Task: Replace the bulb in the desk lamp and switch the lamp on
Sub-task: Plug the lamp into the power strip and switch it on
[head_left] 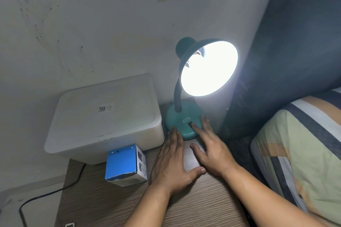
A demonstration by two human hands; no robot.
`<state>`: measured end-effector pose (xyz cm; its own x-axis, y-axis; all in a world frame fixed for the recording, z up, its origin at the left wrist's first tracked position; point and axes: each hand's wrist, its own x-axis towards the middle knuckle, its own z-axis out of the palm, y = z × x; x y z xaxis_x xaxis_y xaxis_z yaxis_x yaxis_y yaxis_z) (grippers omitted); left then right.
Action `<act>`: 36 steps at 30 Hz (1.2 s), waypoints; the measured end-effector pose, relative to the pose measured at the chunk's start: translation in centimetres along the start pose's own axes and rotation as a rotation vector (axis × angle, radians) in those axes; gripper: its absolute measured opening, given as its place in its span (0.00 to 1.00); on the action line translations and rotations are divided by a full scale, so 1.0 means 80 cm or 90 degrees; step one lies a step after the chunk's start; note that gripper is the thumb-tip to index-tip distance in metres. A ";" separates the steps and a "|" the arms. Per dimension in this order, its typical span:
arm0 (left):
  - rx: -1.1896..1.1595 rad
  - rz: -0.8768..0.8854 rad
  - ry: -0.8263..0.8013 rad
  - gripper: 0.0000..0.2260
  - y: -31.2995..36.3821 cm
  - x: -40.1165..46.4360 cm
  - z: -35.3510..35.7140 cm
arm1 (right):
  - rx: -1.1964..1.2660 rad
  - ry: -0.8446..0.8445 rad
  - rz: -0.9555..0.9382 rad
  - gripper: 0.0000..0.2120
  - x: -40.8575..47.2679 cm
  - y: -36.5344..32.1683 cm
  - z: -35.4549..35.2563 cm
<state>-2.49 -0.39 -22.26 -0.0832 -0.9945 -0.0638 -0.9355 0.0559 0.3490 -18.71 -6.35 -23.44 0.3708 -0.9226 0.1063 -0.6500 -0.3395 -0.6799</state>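
Lamp lit, right finger on the switch.

Right hand [208, 145]: fingers straight and spread, index tip on the dark switch [191, 125] on the lamp base [181, 124]. Left hand [173, 160] flat, fingers together, tips touching the base's near-left edge. Teal lamp sits at the table's [184, 204] far edge, neck rising upright, shade [209, 67] tilted toward us, bulb glowing. Looks done; the right hand is nearer the switch.

Teal desk lamp [181, 123] lit, shade glaring white. Right hand [208, 145]: straight index finger on the base switch [190, 124]. Left hand [173, 160] flat on wooden table [193, 208], fingertips touching the base. Blue bulb box [125, 165] beside white lidded bin [105, 116].
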 end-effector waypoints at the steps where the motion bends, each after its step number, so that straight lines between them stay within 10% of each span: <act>1: 0.000 0.003 0.000 0.55 0.000 0.000 0.000 | -0.001 -0.003 0.003 0.28 0.000 0.000 0.000; 36: 0.001 -0.007 0.013 0.56 -0.001 0.001 0.004 | -0.082 -0.080 0.026 0.32 0.009 0.002 -0.018</act>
<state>-2.53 -0.43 -22.56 -0.0656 -0.9967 -0.0486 -0.9370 0.0448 0.3465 -19.51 -7.34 -22.43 0.4163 -0.9091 -0.0164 -0.7430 -0.3298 -0.5824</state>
